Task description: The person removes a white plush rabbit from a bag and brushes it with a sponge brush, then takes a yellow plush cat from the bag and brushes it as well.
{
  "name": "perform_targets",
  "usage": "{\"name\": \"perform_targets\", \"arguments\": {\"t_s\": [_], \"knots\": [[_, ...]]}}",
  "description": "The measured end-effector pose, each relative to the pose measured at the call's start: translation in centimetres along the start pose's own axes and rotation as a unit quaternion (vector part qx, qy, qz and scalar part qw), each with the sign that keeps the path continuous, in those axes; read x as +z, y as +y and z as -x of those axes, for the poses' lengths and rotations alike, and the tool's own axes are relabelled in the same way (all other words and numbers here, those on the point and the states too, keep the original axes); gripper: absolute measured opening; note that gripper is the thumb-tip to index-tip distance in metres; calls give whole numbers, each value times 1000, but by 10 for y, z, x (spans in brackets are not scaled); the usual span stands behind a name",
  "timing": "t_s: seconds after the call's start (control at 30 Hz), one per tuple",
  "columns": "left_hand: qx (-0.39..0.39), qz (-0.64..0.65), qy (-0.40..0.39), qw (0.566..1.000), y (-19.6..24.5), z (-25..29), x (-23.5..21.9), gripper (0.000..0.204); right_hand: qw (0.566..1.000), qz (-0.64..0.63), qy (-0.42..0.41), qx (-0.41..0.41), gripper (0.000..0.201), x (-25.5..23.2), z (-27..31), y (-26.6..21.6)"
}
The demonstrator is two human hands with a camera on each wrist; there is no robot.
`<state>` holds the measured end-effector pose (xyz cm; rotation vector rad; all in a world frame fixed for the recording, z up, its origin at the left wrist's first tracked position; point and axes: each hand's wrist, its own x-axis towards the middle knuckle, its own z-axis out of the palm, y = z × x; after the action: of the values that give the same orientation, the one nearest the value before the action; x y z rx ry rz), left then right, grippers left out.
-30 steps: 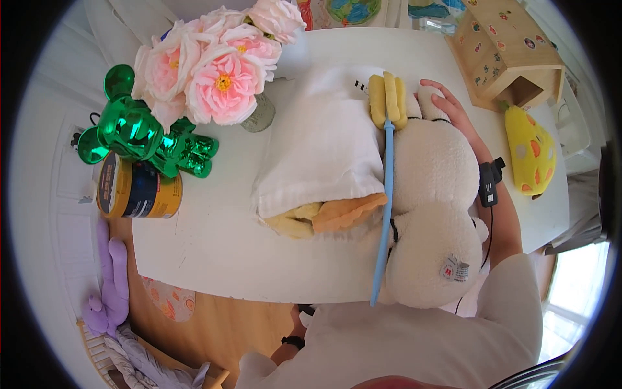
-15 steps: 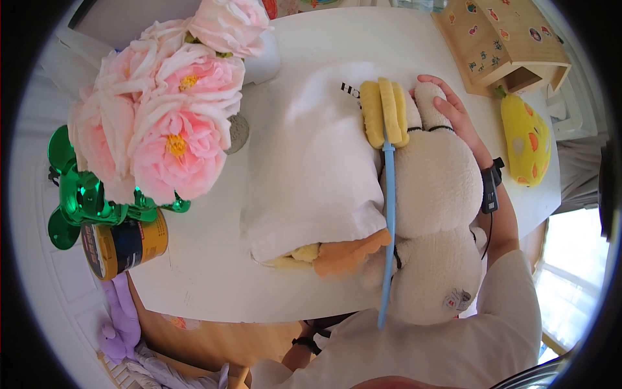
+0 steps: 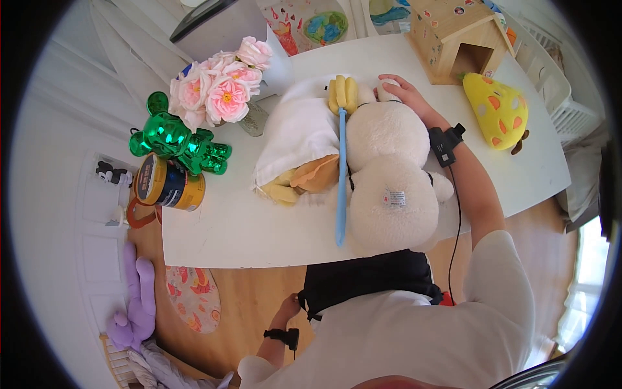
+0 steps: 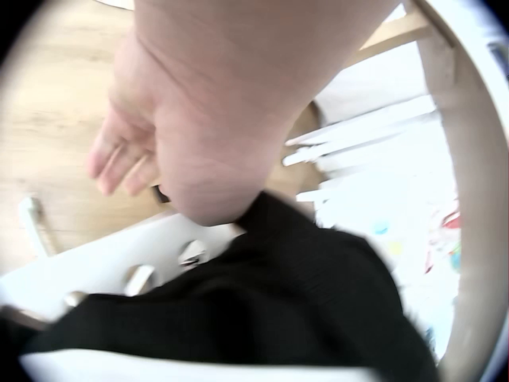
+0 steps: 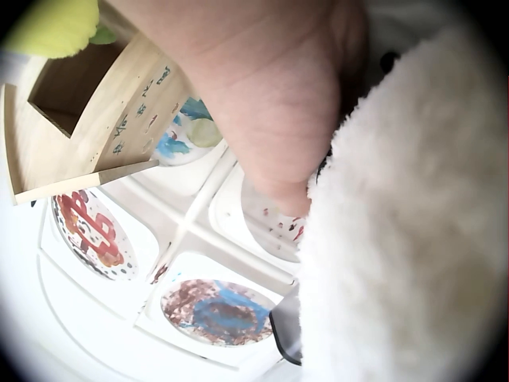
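In the head view a cream plush toy (image 3: pixel 389 139) lies on the table with a white label showing. My right hand (image 3: pixel 405 94) grips its small far limb, fingers over it and thumb on the near side. The plush fills the right side of the right wrist view, where my fingertips are hidden. Along its left side lies a light blue stick (image 3: pixel 342 181) with a soft yellow head (image 3: pixel 343 94). A white cloth bag (image 3: pixel 295 133) sits beside that, yellow and orange soft pieces (image 3: pixel 314 175) poking out. My left hand (image 3: pixel 289 306) hangs below table level against black clothing (image 4: pixel 302 278), fingers loosely bent.
Pink flowers (image 3: pixel 227 94), a shiny green bear figure (image 3: pixel 172 139) and a yellow-black tub (image 3: pixel 178 185) stand at the left. A wooden house (image 3: pixel 453 42) and a yellow plush (image 3: pixel 495 110) are at the back right. A cable (image 3: pixel 457 233) runs from my right wrist.
The head view has drawn back and shifted, so my lap and left hand now show below the table edge. My right hand keeps its grip on the plush toy's limb.
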<state>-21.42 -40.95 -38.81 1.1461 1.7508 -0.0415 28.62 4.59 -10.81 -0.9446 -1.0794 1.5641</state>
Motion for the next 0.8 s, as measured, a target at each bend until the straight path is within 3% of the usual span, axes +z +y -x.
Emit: {"name": "perform_targets", "arguments": {"t_s": [0.03, 0.1, 0.17, 0.23, 0.3, 0.43, 0.63, 0.8], "knots": [[-5, 3, 30, 1000, 26, 10, -27, 29, 1000, 0, -3, -5, 44, -3, 0, 2], [11, 82, -73, 994, 118, 66, -96, 30, 1000, -9, -6, -11, 44, -5, 1, 5], [97, 37, -125, 987, 196, 118, -144, 30, 1000, -9, -8, -17, 43, -7, 1, 5], [250, 103, -146, 952, 240, 146, -173, 33, 1000, 1, -9, -19, 42, -8, 5, 5], [342, 144, -97, 923, 296, 166, -191, 25, 1000, 2, 0, -11, 43, -4, 10, 1], [348, 141, 42, 926, 401, 158, -176, 28, 1000, -18, 1, -19, 48, -8, 5, 5], [260, 103, -46, 959, 454, 120, -161, 23, 1000, 13, -1, -27, 50, -9, 3, 5], [256, 247, -160, 921, 428, 86, -166, 30, 1000, 12, 0, -16, 49, -8, 4, 3]]}}
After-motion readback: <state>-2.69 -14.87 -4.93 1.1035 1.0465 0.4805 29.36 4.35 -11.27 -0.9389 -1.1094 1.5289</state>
